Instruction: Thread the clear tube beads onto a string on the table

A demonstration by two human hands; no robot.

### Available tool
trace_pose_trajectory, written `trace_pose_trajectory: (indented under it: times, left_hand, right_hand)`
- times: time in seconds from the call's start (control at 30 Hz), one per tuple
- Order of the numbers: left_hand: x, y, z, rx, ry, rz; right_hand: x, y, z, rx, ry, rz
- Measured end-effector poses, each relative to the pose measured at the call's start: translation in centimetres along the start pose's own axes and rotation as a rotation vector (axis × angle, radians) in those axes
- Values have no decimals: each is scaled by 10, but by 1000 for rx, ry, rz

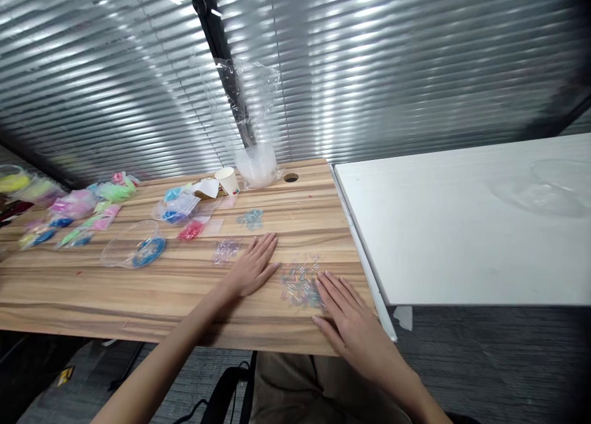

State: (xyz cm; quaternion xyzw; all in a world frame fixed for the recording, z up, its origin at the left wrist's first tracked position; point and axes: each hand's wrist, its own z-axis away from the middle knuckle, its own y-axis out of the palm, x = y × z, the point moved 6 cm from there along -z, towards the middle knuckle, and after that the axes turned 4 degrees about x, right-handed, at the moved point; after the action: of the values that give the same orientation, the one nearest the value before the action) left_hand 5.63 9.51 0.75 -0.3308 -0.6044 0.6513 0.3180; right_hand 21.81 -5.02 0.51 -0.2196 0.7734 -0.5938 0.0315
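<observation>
My left hand (253,265) lies flat on the wooden table (184,301), fingers stretched forward and thumb out to the side. My right hand (347,313) also rests with fingers extended, its fingertips at the right edge of a spread of small clear, shiny tube-like pieces (298,282). Left of my left fingers is a smaller group of pale purple tube-like pieces (226,250). Just beyond them sits a little pile of pale blue-grey pieces (252,219). Neither hand holds anything that I can see.
Farther left are a red bead-like heap (191,230), a clear lidded container with blue contents (148,252), and several colourful bags (76,204). A paper cup (227,181) and a plastic bag of white cups (257,165) stand behind. A white table (462,245) adjoins on the right.
</observation>
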Motion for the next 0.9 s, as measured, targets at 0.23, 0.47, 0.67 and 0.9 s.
trace_pose_trajectory:
  times: [0.23,0.47,0.67,0.9]
  left_hand:
    - [6,2,-8,17,-16,-2]
    - [13,4,-16,35,-61,12]
    - [19,6,-22,29,-106,17]
    - [19,3,-25,25,-126,37]
  right_hand:
    - [1,0,-1,4,-6,0]
    - [1,-2,-1,12,-3,-22]
    - [1,-3,-2,16,6,-41]
    - [2,-3,-3,28,-5,-7]
